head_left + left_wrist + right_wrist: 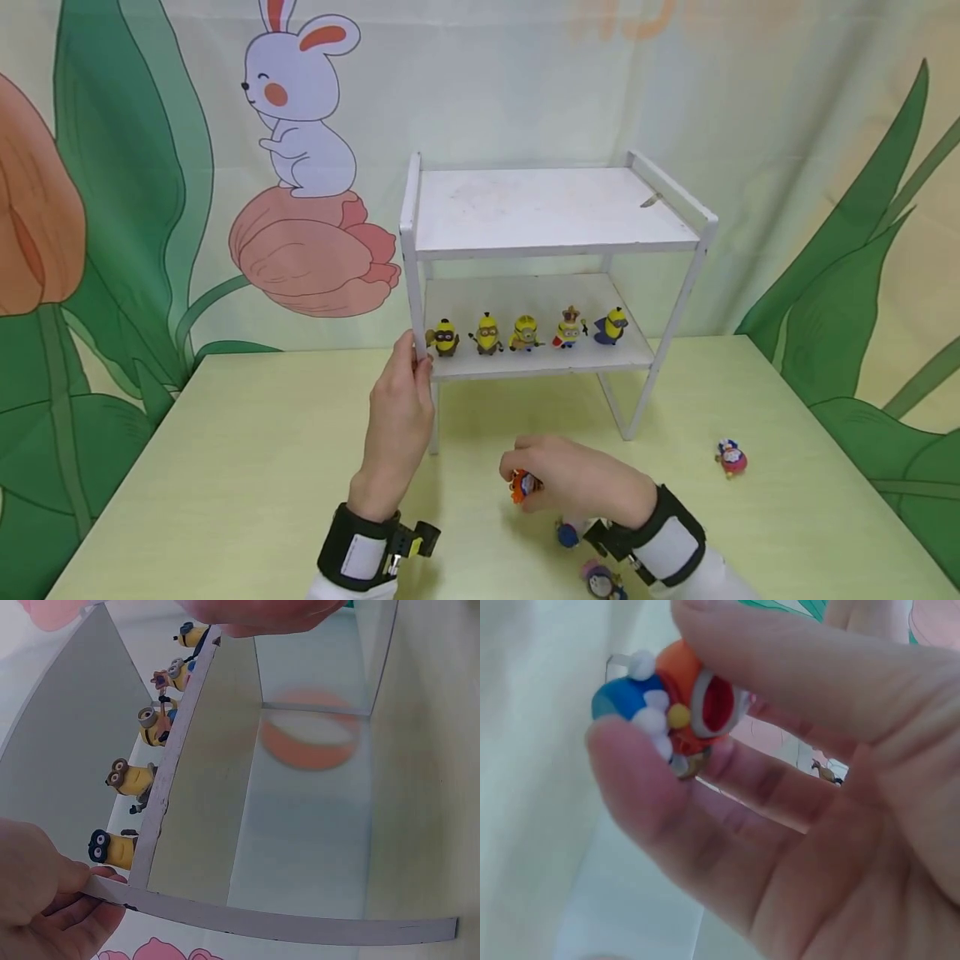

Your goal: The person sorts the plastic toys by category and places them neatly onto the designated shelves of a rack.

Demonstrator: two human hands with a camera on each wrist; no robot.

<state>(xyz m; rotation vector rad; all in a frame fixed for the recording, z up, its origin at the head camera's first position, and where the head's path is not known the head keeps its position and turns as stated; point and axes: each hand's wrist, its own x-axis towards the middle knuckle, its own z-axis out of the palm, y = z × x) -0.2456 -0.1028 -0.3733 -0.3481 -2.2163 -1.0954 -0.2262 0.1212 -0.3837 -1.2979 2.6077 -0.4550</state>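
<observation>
My left hand (pixel 397 425) grips the front left leg of a white two-tier shelf rack (pixel 555 208); thumb and fingers lie on either side of the leg in the left wrist view. Low over the table before the rack, my right hand (pixel 577 475) pinches a small toy figurine (pixel 676 714) in orange, blue, white and red between thumb and fingers. Along the rack's lower tier, several yellow Minion figurines stand in a row, among them one with a crown (pixel 570 327) and one in a dark cape (pixel 611 326).
A pink and blue figurine (pixel 731 458) lies on the pale yellow table (pixel 270 467) at the right. Near my right wrist are a blue figurine (pixel 567 533) and a purplish one (pixel 600 579). Behind the rack hangs a printed rabbit-and-flower backdrop (pixel 510 92).
</observation>
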